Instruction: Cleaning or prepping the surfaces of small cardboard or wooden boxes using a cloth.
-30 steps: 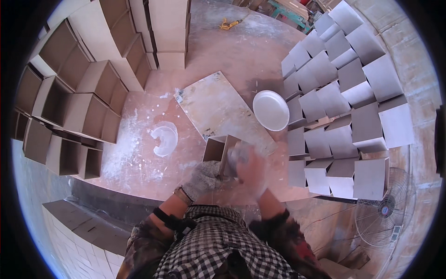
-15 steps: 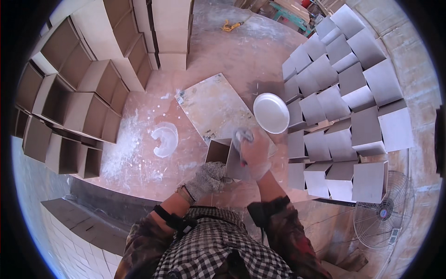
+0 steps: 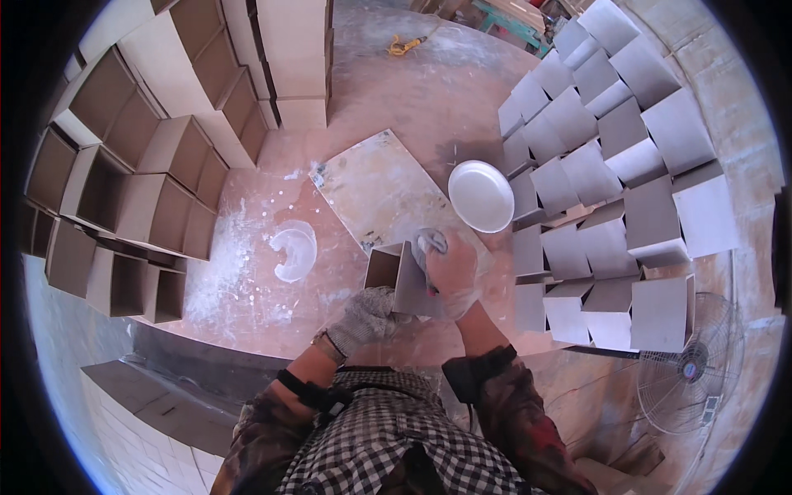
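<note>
A brown open-ended square box (image 3: 393, 276) stands in front of me on the reddish floor. My left hand (image 3: 363, 318), in a grey knit glove, grips its near lower side. My right hand (image 3: 452, 268), in a thin clear glove, presses a grey rag (image 3: 431, 243) against the box's right outer face. A round white bowl (image 3: 481, 195) sits just beyond, at the right edge of a dusty flat board (image 3: 378, 186) lying on the floor.
Stacks of brown open boxes (image 3: 157, 177) line the left and back. Rows of whitish-faced boxes (image 3: 610, 181) fill the right. A white powder ring (image 3: 293, 250) marks the floor on the left. A floor fan (image 3: 689, 371) stands at lower right, a yellow tool (image 3: 404, 45) at the far end.
My right hand with the rag has moved up along the box's right face, away from me toward the white bowl. The left hand has kept its hold on the box.
</note>
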`<act>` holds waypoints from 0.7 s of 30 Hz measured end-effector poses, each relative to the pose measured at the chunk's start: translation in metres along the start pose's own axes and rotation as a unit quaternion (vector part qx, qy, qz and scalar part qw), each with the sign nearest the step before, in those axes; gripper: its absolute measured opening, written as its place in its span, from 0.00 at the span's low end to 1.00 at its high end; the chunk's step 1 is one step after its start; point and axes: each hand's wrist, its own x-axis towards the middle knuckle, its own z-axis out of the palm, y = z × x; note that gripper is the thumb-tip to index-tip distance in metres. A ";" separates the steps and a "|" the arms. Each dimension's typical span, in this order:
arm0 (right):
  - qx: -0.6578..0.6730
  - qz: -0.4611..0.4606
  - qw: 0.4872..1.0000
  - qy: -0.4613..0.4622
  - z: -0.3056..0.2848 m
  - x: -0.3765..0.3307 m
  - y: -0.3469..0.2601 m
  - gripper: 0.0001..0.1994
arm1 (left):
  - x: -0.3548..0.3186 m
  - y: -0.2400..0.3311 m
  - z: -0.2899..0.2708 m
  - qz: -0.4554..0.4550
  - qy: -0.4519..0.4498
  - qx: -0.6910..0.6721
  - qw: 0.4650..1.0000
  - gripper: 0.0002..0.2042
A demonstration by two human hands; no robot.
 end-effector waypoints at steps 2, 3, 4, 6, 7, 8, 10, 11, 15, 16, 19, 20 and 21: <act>0.010 0.010 1.000 -0.004 0.004 -0.017 0.001 0.18 | -0.006 -0.004 0.001 0.000 0.002 0.019 1.000 0.16; 0.040 -0.085 0.996 0.014 0.004 -0.046 0.009 0.18 | -0.007 -0.006 0.001 0.004 0.008 0.033 0.999 0.16; 0.072 -0.178 0.981 0.030 0.003 -0.070 0.015 0.19 | -0.010 -0.007 0.001 0.003 0.007 0.034 0.999 0.16; 0.066 -0.176 0.982 0.025 -0.006 -0.090 0.021 0.19 | -0.010 -0.010 0.003 0.023 0.012 0.033 0.999 0.15; 0.063 -0.175 0.982 0.018 -0.009 -0.094 0.023 0.20 | -0.009 -0.011 0.005 0.023 0.012 0.032 0.999 0.15; 0.065 -0.172 0.983 0.020 -0.008 -0.087 0.023 0.20 | -0.008 -0.011 0.005 0.034 0.016 0.027 0.999 0.15; -0.003 -0.096 0.991 0.088 -0.001 -0.045 0.027 0.13 | -0.005 -0.011 0.005 0.047 0.018 0.022 0.998 0.15; -0.002 -0.094 0.991 0.091 0.001 -0.028 0.034 0.13 | -0.004 -0.008 0.005 0.027 0.012 0.006 1.000 0.15; -0.005 -0.051 0.995 0.088 0.006 -0.034 0.045 0.16 | -0.005 -0.014 0.013 0.023 0.019 0.062 0.998 0.15; -0.037 -0.053 0.994 0.083 0.007 -0.052 0.042 0.12 | -0.009 -0.021 0.014 0.021 0.017 0.064 0.998 0.15; 0.015 -0.150 0.984 0.090 -0.009 -0.107 0.043 0.17 | -0.015 -0.027 0.016 0.049 0.052 -0.025 0.997 0.14; 0.019 -0.152 0.986 0.072 -0.013 -0.117 0.046 0.16 | -0.012 -0.027 0.017 0.025 0.041 -0.009 0.999 0.14; 0.025 -0.155 0.986 0.054 -0.016 -0.121 0.048 0.16 | -0.010 -0.027 0.017 0.001 0.030 0.008 1.000 0.15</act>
